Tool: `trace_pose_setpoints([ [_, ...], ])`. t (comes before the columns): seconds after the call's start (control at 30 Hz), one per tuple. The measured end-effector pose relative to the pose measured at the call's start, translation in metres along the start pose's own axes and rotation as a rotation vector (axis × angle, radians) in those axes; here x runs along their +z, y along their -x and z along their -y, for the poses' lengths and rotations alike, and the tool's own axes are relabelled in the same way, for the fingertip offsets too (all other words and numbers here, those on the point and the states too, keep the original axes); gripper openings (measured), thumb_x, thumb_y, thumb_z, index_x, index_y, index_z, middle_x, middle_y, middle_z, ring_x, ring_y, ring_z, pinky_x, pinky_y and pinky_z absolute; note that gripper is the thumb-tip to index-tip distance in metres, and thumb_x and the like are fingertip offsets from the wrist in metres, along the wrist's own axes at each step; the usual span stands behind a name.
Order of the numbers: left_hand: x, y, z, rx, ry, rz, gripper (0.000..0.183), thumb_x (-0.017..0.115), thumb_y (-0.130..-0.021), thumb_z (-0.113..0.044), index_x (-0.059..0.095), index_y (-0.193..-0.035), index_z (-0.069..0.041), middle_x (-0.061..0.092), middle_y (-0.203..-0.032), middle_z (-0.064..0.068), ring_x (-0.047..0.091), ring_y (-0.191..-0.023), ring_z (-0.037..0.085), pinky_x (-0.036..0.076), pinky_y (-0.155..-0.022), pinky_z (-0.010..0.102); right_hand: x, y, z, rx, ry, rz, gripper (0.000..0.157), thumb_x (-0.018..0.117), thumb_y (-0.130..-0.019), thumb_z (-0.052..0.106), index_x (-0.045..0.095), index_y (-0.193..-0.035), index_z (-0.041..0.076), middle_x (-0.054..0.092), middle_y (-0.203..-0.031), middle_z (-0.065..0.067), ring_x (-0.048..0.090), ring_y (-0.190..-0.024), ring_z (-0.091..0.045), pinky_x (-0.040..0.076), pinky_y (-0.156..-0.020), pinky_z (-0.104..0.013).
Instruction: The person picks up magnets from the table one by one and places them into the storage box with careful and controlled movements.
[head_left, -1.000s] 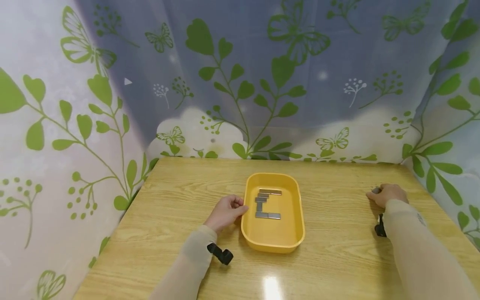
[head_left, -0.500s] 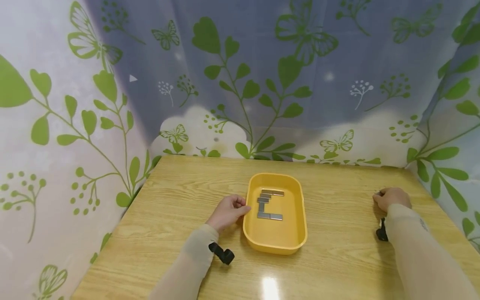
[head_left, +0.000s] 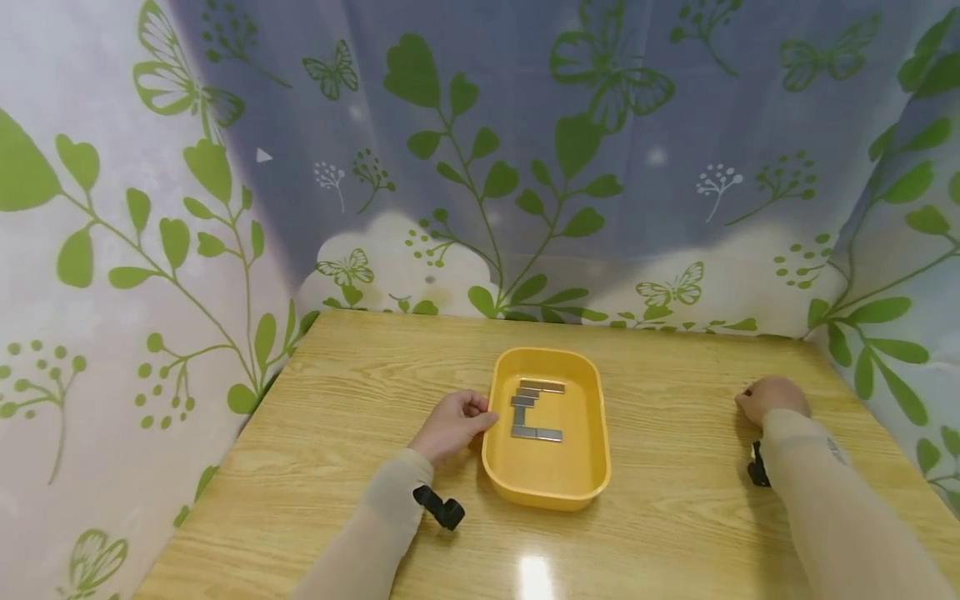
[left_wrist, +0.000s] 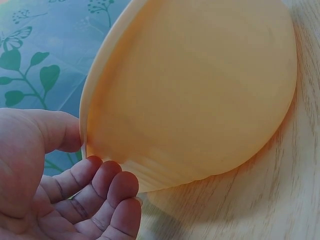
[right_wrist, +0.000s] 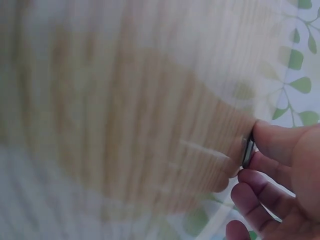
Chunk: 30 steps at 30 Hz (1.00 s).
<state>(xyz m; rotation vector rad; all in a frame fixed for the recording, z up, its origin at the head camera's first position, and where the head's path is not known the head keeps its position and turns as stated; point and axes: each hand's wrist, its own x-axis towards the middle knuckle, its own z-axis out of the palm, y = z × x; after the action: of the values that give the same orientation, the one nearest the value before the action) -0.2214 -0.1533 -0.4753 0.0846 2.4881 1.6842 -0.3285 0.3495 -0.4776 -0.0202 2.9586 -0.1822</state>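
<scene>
A yellow plastic tray [head_left: 547, 475] stands on the table in the head view. Several small flat grey metal bars [head_left: 537, 433] lie inside it, roughly tracing a bracket shape. My left hand [head_left: 450, 427] pinches the tray's left rim, thumb on one side and curled fingers on the other, as the left wrist view shows. Far to the right, my right hand [head_left: 774, 398] is low at the table, knuckles up. Between its thumb and fingertips it pinches a small dark grey metal bar [right_wrist: 247, 151], seen nearly edge-on in the right wrist view and mostly hidden from the head view.
A light wood table [head_left: 667, 500] runs back to a hanging cloth [head_left: 480, 167] printed with leaves and butterflies, which also encloses the left and right sides. Black camera straps sit on both wrists.
My right hand has shifted slightly toward me, and the grey bar that showed at its fingertips a second ago is now mostly covered. The left hand and tray stay put.
</scene>
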Motion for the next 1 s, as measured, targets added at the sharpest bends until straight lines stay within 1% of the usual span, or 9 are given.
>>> trace_pose_setpoints([
  [0.17,-0.001,0.001,0.001,-0.005,-0.013,0.0,0.019,0.068,-0.091,-0.021,0.06,-0.1,-0.006,0.058,-0.09,0.006,0.054,-0.076,0.017,0.048,-0.066,0.028,0.002,0.006,0.01,-0.016,-0.016,0.015,0.044,0.053,-0.095,0.026,0.059,-0.122,-0.008,0.05,-0.124,-0.036,0.049,-0.109,-0.055,0.045,-0.084,-0.061],
  [0.3,-0.001,0.001,0.002,-0.014,-0.016,-0.009,0.019,0.068,-0.091,-0.021,0.06,-0.1,-0.006,0.057,-0.089,0.006,0.054,-0.076,0.017,0.048,-0.066,0.028,0.003,0.014,0.023,-0.082,0.012,-0.004,0.037,0.056,-0.094,0.022,0.064,-0.112,-0.009,0.056,-0.116,-0.035,0.053,-0.103,-0.052,0.046,-0.082,-0.059],
  [0.4,-0.001,0.001,0.003,-0.012,-0.01,-0.01,0.02,0.068,-0.09,-0.021,0.06,-0.1,-0.005,0.057,-0.088,0.007,0.053,-0.075,0.017,0.047,-0.066,0.028,0.005,0.02,0.033,-0.123,0.014,-0.021,0.032,0.058,-0.093,0.019,0.067,-0.105,-0.009,0.061,-0.109,-0.032,0.057,-0.098,-0.05,0.048,-0.079,-0.056],
  [0.53,0.0,0.002,0.003,-0.004,-0.005,0.0,0.019,0.068,-0.091,-0.02,0.06,-0.099,-0.005,0.056,-0.087,0.007,0.053,-0.074,0.017,0.047,-0.066,0.028,0.006,0.031,0.047,-0.164,-0.017,-0.04,0.025,0.061,-0.092,0.016,0.069,-0.098,-0.007,0.064,-0.102,-0.029,0.061,-0.09,-0.044,0.05,-0.073,-0.051],
  [0.6,0.001,0.002,0.003,-0.002,-0.004,0.006,0.018,0.067,-0.091,-0.02,0.06,-0.1,-0.005,0.056,-0.087,0.007,0.053,-0.074,0.017,0.048,-0.066,0.028,0.006,0.036,0.054,-0.191,-0.033,-0.043,0.022,0.062,-0.092,0.014,0.071,-0.095,-0.006,0.066,-0.097,-0.026,0.062,-0.083,-0.038,0.05,-0.07,-0.048],
  [0.7,0.001,0.002,0.002,-0.002,-0.003,0.009,0.018,0.067,-0.091,-0.019,0.06,-0.1,-0.005,0.056,-0.087,0.007,0.053,-0.074,0.017,0.048,-0.066,0.028,0.008,0.044,0.065,-0.23,-0.047,-0.038,0.019,0.062,-0.091,0.011,0.071,-0.093,-0.005,0.068,-0.091,-0.021,0.063,-0.076,-0.03,0.05,-0.068,-0.045],
  [0.77,0.001,0.002,0.001,-0.001,0.001,0.008,0.018,0.067,-0.091,-0.019,0.06,-0.1,-0.005,0.056,-0.087,0.007,0.053,-0.074,0.017,0.048,-0.066,0.028,0.008,0.049,0.072,-0.242,-0.061,-0.033,0.018,0.062,-0.091,0.01,0.072,-0.092,-0.004,0.069,-0.091,-0.02,0.061,-0.073,-0.027,0.049,-0.066,-0.044],
  [0.87,0.001,0.001,-0.001,0.0,0.007,0.005,0.018,0.067,-0.091,-0.019,0.06,-0.1,-0.005,0.056,-0.087,0.007,0.054,-0.074,0.017,0.048,-0.066,0.028,0.008,0.057,0.083,-0.258,-0.067,-0.038,0.018,0.063,-0.091,0.011,0.072,-0.093,-0.005,0.069,-0.092,-0.021,0.063,-0.077,-0.031,0.051,-0.069,-0.045],
  [1.0,0.002,0.0,-0.002,-0.001,0.009,0.002,0.017,0.067,-0.091,-0.019,0.06,-0.099,-0.005,0.057,-0.087,0.007,0.054,-0.074,0.017,0.048,-0.065,0.028,0.01,0.065,0.095,-0.263,-0.089,-0.043,0.021,0.065,-0.091,0.013,0.071,-0.098,-0.007,0.068,-0.096,-0.023,0.064,-0.085,-0.036,0.052,-0.073,-0.048],
])
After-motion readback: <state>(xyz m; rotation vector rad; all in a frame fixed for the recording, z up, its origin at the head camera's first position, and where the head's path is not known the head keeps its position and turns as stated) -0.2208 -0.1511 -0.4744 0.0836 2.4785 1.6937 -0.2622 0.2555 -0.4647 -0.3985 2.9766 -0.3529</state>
